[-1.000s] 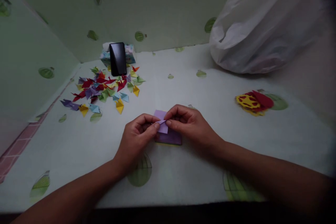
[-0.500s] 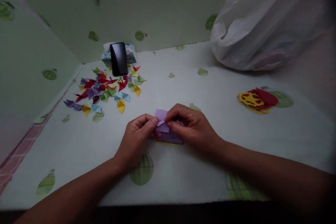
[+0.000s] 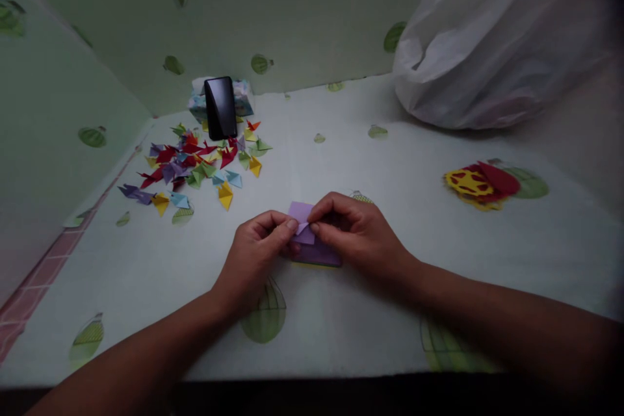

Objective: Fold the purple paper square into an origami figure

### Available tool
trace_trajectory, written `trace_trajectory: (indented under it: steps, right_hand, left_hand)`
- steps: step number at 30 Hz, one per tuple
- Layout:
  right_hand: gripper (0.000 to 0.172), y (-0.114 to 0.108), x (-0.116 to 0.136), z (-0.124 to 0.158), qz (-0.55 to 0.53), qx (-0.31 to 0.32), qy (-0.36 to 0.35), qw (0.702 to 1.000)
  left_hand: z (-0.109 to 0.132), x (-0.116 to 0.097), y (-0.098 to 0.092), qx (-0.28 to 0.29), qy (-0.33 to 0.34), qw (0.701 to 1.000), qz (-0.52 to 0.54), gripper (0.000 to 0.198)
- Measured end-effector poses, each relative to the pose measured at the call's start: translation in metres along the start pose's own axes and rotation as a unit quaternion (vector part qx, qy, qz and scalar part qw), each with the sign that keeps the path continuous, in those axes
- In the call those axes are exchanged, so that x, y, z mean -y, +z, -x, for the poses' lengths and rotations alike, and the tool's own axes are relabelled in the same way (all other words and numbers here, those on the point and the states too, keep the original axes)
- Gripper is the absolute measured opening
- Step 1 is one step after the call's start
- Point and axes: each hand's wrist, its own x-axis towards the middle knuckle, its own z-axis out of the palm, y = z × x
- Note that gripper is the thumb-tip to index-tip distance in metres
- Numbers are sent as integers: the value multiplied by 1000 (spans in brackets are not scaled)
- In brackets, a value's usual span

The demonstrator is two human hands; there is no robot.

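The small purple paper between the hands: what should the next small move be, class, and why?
Probably, the right hand should press the fold flat while the left hand steadies the other side. Both hands pinch the small purple paper near its fold, where a pale edge looks slightly raised, over the purple-topped stack.

Table (image 3: 351, 331): stack (image 3: 322, 254) at near centre; sheet (image 3: 306, 237) over it, between left hand (image 3: 263, 238) and right hand (image 3: 358, 224), contact with stack unclear. Cranes (image 3: 197, 174) spread at left, middle to far. Phone (image 3: 221, 107) at their far edge, leaning on tissue box (image 3: 244, 99) behind it. Bag (image 3: 468, 71) far right. Cutouts (image 3: 472, 184) at right, on near side of bag. Wall (image 3: 316, 26) along far edge.
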Motion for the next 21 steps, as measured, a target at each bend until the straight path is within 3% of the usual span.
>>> trace_trajectory:
  steps: [9, 21]
  right_hand:
    - [7, 0, 0, -1, -35, 11, 21, 999]
    - [20, -3, 0, 0, 99, 14, -113, 989]
  left_hand:
    - [0, -4, 0, -10, 23, 999, -46, 19]
    - [-1, 2, 0, 19, -12, 999, 33, 19]
